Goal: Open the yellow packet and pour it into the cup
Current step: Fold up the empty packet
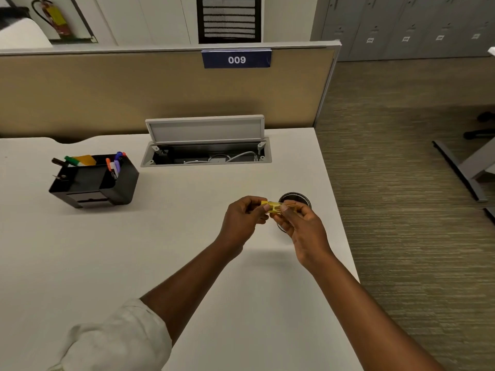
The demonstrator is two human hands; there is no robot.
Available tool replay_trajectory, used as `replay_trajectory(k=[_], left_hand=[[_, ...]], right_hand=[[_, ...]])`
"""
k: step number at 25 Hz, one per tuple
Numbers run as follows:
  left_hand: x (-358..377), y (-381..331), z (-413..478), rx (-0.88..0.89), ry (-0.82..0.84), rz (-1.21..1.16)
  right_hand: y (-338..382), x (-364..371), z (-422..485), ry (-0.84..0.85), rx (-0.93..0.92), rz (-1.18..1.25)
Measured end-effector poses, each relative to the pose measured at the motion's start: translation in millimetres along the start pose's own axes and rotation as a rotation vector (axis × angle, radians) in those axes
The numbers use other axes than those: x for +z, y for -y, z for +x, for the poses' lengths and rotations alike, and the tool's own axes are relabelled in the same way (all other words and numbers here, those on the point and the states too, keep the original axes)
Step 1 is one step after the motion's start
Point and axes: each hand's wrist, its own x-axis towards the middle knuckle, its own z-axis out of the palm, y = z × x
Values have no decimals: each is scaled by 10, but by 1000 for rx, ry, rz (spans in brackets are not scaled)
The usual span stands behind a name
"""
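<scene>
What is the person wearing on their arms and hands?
The left arm has a pale, cream-coloured sleeve pushed up to about the elbow and bunched in folds. The right arm shows no sleeve in this view. Both the left hand and right hand are bare: no gloves, rings or watch visible.

your hands: left hand (242, 218) and right hand (302, 226) share packet (273, 206) | cup (294, 201): just behind it, near tabletop (160, 250) right edge | organizer (93, 180): far left | cable tray (206, 153): behind
</scene>
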Motion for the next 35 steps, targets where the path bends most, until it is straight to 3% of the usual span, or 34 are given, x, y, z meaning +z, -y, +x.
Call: replay_trajectory(k=[4, 6, 10, 15, 21, 26, 35], left_hand=[[-279, -30, -99, 34, 24, 33], [-347, -58, -153, 58, 37, 46], [-528, -117, -269, 121, 38, 68], [-805, -106, -406, 156, 14, 59], [-1088, -70, -508, 177, -36, 127], [-1395, -100, -506, 109, 19, -52], [-1750, 110, -594, -57, 123, -250]], right_hand=[[-81, 196, -129, 24, 8, -21], [-108, 265, -196, 5, -20, -174], [-215, 411, -353, 4, -254, -639], [-331, 699, -502, -6, -299, -757], [-524, 1058, -664, -19, -11, -577], [-611, 1409, -745, 111, 368, 4], [-935, 1890, -696, 124, 437, 152]])
